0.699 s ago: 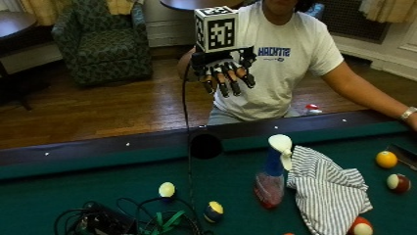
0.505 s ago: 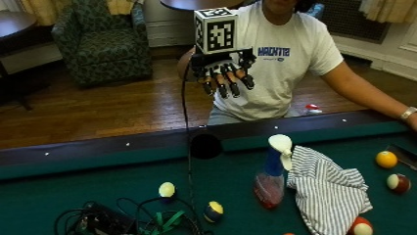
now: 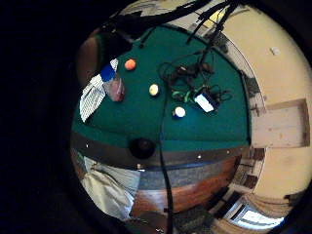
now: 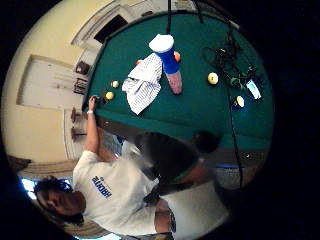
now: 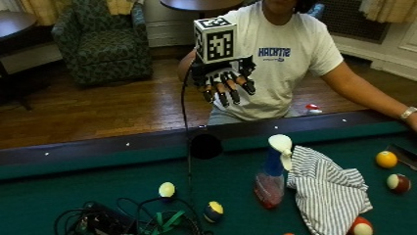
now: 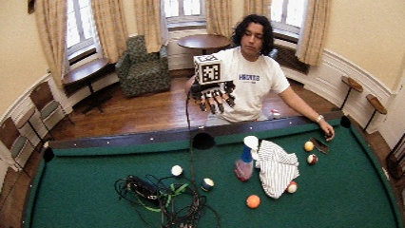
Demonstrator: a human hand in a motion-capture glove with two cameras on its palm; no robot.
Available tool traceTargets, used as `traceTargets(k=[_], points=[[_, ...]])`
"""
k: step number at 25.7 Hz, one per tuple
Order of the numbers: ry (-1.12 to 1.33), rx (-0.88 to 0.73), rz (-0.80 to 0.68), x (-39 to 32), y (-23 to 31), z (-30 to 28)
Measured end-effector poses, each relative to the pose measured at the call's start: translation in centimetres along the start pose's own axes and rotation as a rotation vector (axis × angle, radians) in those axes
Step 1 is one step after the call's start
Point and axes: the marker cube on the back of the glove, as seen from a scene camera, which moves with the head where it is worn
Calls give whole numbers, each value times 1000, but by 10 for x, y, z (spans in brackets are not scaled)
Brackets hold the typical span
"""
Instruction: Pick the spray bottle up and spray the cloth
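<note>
A spray bottle (image 5: 273,171) with a white trigger head, blue neck and pinkish body stands upright on the green pool table (image 5: 78,196). A striped cloth (image 5: 329,188) lies crumpled right beside it, touching it. My gloved right hand (image 5: 224,81) hangs in the air in front of the person's chest, well above the near rail, fingers spread and pointing down, holding nothing. Both palm views look down on the spray bottle (image 4: 169,62) (image 3: 112,83) and the cloth (image 4: 142,82) (image 3: 93,95) from far off. The bare hand (image 6: 326,129) rests on the rail.
A side pocket (image 5: 206,146) sits in the rail below my hand. Several billiard balls lie around: yellow-white (image 5: 167,189), blue-yellow (image 5: 213,210), orange (image 5: 385,159), red-white (image 5: 397,182). A tangle of cables with a black box (image 5: 124,223) lies at the front left.
My gloved hand has hardly moved, staying raised with fingers spread. Bottle, cloth and balls are where they were.
</note>
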Motion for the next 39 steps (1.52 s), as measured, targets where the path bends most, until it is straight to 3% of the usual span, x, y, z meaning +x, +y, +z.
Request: traceTargets(k=[22, 31, 39], points=[[-68, -9, 40, 10, 4, 107], [-353, 14, 54, 11, -22, 142], [-789, -25, 51, 1, -59, 172]])
